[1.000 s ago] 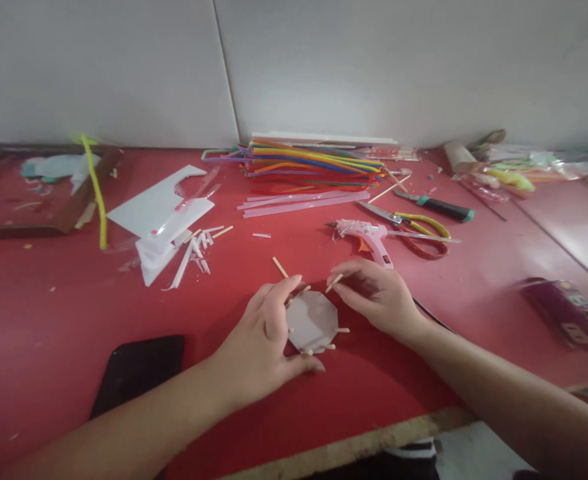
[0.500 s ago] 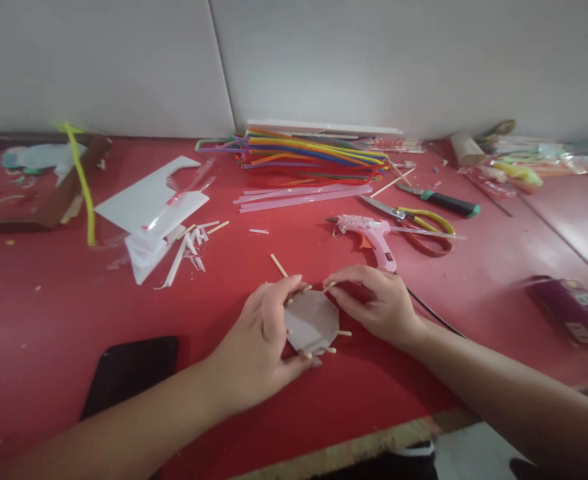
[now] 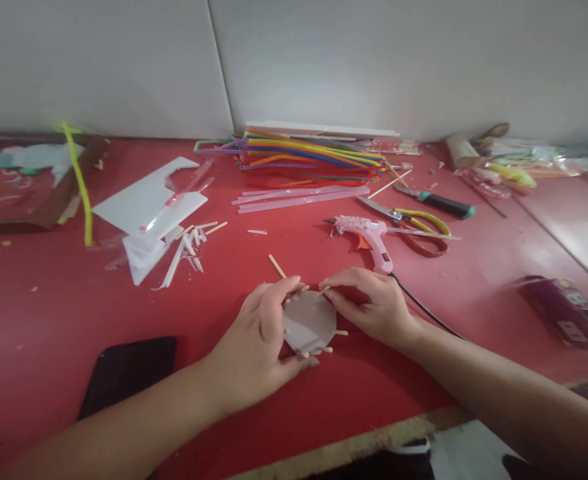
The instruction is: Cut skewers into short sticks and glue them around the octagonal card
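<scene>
A small pale octagonal card piece (image 3: 308, 321) lies on the red table (image 3: 49, 313), with short wooden sticks poking out around its edge. My left hand (image 3: 257, 347) curls round its left side, thumb under the lower edge and fingers over the top. My right hand (image 3: 374, 301) pinches a short wooden stick (image 3: 324, 291) against the piece's upper right edge. A loose stick (image 3: 277, 265) lies just beyond my left fingers.
A pink glue gun (image 3: 369, 235) with a black cord lies behind my right hand, beside yellow-handled scissors (image 3: 417, 225) and a knife (image 3: 441, 202). Coloured straws (image 3: 314, 160) are stacked at the wall. White card scraps (image 3: 149, 207) lie left; a black phone (image 3: 127, 373) sits near the front edge.
My right hand has brought its stick down and left onto the octagon's upper right edge. My left hand has kept its hold on the piece.
</scene>
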### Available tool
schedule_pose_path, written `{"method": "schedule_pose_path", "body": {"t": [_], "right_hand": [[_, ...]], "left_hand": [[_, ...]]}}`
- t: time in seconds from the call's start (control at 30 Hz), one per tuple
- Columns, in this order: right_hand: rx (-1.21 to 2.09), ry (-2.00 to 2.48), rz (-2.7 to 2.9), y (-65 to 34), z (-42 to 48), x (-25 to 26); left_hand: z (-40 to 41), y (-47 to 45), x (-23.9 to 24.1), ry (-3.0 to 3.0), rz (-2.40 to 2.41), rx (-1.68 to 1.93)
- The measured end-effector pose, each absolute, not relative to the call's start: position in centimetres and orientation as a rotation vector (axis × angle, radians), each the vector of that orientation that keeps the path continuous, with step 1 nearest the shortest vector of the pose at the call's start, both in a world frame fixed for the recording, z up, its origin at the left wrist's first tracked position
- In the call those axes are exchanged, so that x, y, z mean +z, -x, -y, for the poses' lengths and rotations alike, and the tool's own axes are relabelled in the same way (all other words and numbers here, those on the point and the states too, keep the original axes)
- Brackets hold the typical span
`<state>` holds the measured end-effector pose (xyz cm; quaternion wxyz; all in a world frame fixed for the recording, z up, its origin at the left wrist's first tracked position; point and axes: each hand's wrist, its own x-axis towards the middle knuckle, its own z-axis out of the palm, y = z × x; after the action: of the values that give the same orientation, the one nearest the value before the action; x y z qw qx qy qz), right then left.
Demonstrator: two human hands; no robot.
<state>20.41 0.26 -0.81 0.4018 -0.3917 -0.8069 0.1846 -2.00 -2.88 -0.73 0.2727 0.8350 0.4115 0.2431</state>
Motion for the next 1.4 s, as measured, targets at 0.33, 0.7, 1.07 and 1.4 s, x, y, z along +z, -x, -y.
{"method": "schedule_pose_path", "body": {"t": [0.33,0.7,1.07,1.4], "right_hand": [[0.484,0.902,2.015,-20.18,-0.42,-1.15],[0.569,0.909,2.008,-20.31,-0.51,-1.08],[0.535,0.854,2.023,-20.27,-0.45,-1.49],[0.499,0.892,2.023,-20.18,-0.42,-1.43]], "left_hand": [[2.84,1.92,-0.69,-2.241,-1.109,0.644],[2.84,2.03,-0.92,-2.25,-1.11,0.657],[2.82,1.92,-0.88,-2.259,-1.106,0.671],[2.83,1.93,-0.92,-2.279,-1.106,0.663]]}}
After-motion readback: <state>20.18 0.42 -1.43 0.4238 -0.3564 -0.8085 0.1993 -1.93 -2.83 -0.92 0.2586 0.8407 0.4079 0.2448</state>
